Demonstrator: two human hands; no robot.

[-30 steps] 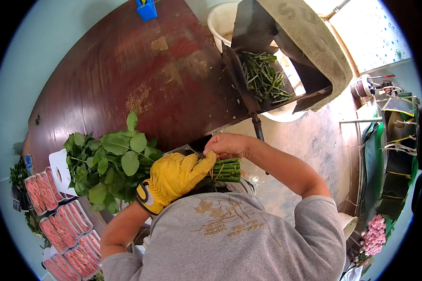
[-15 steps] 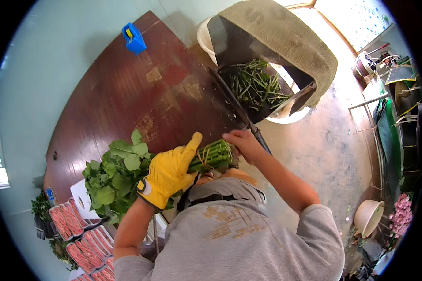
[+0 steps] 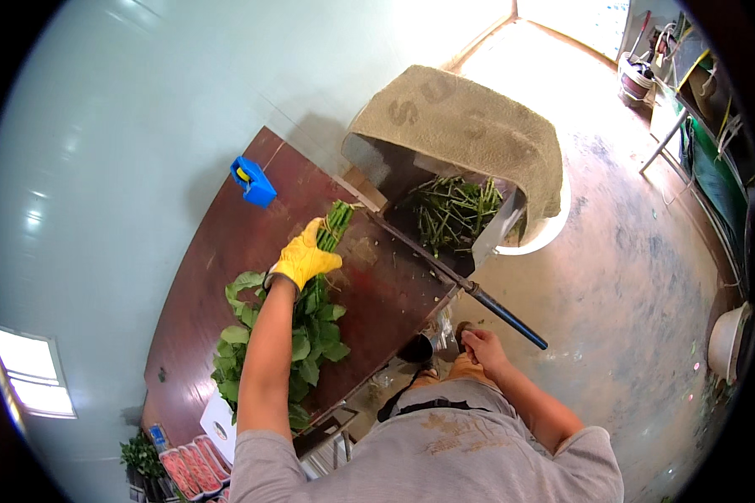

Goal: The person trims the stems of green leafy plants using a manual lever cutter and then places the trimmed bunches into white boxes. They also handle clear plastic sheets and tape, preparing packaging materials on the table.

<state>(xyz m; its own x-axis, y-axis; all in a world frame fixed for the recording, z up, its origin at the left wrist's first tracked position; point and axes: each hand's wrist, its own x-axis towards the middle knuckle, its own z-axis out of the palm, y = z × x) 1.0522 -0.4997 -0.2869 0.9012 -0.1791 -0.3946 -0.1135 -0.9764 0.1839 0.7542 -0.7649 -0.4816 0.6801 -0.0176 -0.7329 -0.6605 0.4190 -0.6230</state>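
My left hand (image 3: 304,258), in a yellow work glove, is closed around a bunch of leafy green stems (image 3: 335,225). The bunch lies over the dark red table, its bare stem ends pointing away from me toward the cutter's edge and its broad leaves (image 3: 315,339) spreading back under my forearm. A tie shows around the stems near the ends. My bare right hand (image 3: 482,345) is low in front of my waist, fingers curled; whether something is inside them is hidden. Just beyond it is the long lever cutter's dark handle (image 3: 512,318), apart from the hand.
A blue tape dispenser (image 3: 254,182) stands at the table's (image 3: 218,243) far left. Right of the cutter, cut stem pieces (image 3: 457,210) lie in a bin under a tan cloth cover (image 3: 461,105). Packed pink trays (image 3: 195,469) are at lower left. A pale basin (image 3: 727,342) is at far right.
My left hand has carried the bunch forward from in front of my body to over the table, by the cutter. My right hand has left the stem ends and dropped toward my waist.
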